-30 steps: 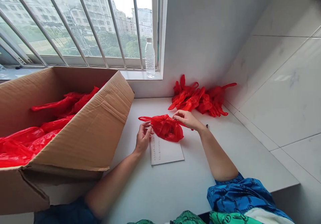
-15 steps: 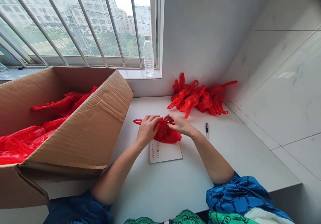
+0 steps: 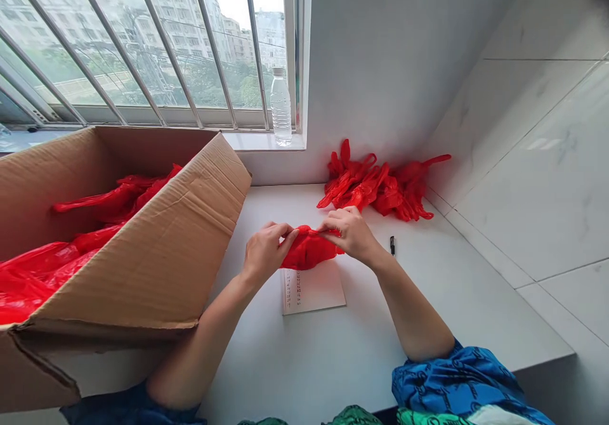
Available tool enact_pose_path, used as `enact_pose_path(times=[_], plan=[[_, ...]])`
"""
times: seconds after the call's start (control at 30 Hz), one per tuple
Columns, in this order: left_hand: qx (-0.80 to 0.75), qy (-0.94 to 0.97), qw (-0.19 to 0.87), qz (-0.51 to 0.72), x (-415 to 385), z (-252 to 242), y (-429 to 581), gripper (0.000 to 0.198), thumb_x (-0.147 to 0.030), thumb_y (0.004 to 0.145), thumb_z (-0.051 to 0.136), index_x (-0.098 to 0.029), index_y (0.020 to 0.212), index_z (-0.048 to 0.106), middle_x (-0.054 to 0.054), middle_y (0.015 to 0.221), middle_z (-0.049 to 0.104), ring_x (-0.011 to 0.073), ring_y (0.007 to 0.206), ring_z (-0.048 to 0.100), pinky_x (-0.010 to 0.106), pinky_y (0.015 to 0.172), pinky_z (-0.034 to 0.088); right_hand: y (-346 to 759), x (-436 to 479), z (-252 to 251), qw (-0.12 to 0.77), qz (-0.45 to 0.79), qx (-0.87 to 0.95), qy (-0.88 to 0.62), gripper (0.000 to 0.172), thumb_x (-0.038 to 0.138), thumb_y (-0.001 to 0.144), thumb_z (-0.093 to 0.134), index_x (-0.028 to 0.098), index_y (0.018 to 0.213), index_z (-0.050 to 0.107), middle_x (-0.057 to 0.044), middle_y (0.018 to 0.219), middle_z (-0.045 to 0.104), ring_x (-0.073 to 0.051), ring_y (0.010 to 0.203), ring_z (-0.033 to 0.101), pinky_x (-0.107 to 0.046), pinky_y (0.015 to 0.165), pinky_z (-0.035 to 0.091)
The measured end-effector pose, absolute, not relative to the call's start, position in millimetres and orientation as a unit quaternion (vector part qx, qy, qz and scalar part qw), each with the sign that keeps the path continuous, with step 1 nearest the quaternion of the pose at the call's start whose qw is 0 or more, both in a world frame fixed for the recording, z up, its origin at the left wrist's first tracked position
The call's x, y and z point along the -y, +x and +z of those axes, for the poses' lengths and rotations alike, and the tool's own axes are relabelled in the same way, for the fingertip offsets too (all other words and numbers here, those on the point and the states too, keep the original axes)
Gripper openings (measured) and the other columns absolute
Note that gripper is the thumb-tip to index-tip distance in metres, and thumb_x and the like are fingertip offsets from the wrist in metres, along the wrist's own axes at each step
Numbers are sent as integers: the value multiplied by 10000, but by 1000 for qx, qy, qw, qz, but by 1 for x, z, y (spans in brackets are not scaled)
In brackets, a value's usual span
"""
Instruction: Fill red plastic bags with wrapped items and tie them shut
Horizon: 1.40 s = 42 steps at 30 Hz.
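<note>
Between my two hands is a red plastic bag [image 3: 307,252], pinched at its top on both sides. My left hand [image 3: 268,247] grips the left end with thumb and fingers. My right hand [image 3: 349,231] pinches the right end, and part of the bag shows below that hand. Under the bag lies a white notebook [image 3: 316,290] with a column of printed characters along its left side; its upper part is hidden. Whether anything is inside the bag I cannot see.
A large open cardboard box [image 3: 157,247] with red bags [image 3: 95,241] in it stands at left. Several red plastic bags [image 3: 380,187] are heaped by the wall. A black pen [image 3: 392,246] lies on the white table [image 3: 304,361]. A clear bottle [image 3: 281,108] stands on the sill.
My hands have moved apart, the left one to the left, and the bag's top is now stretched between them. The loop at its left end is no longer visible.
</note>
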State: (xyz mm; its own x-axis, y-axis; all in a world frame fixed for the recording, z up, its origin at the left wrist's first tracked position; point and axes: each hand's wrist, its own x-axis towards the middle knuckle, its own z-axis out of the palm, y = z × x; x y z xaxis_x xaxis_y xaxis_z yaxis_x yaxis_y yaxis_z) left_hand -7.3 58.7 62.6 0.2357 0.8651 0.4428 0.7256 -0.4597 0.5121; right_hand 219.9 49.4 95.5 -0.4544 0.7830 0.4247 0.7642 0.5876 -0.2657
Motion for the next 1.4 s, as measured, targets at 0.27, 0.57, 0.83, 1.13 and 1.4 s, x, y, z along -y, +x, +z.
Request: enact_pose_path(times=[0.27, 0.57, 0.83, 1.13, 1.4], plan=[[-540, 777, 56, 317, -59, 62, -12, 264, -358, 957, 485, -243, 825, 682, 39, 759, 662, 193, 709, 595, 256, 516, 273, 246, -45, 111, 283, 149, 808, -495, 109, 248, 883, 624, 244, 803, 697, -1, 851, 684, -177, 826, 635, -342, 839, 429], [-433, 838, 42, 328, -50, 48, 6, 165, -348, 941, 542, -255, 1006, 661, 17, 981, 691, 147, 690, 595, 243, 530, 308, 219, -33, 104, 230, 199, 810, -501, 144, 370, 873, 650, 258, 962, 669, -8, 866, 720, -190, 808, 657, -283, 672, 456], [-490, 780, 3, 390, -48, 61, -3, 324, -432, 976, 481, -213, 780, 617, 11, 749, 702, 142, 629, 596, 243, 544, 293, 223, -37, 109, 329, 129, 784, -511, 280, 430, 948, 556, 253, 749, 641, 7, 759, 664, -155, 658, 574, -287, 598, 398], [-459, 770, 109, 431, -47, 68, -5, 301, -400, 918, 579, -232, 1168, 583, 47, 1068, 702, 171, 811, 663, 250, 642, 451, 223, -35, 109, 353, 182, 755, -522, 96, 361, 897, 593, 274, 894, 634, 11, 863, 713, -176, 737, 636, -306, 661, 451], [-438, 724, 75, 528, -49, 74, -12, 229, -345, 983, 495, -196, 903, 648, 17, 819, 665, 144, 741, 610, 251, 711, 472, 227, -42, 108, 409, 156, 690, -577, 190, 235, 821, 563, 272, 994, 630, 29, 708, 604, -159, 625, 558, -299, 625, 444]])
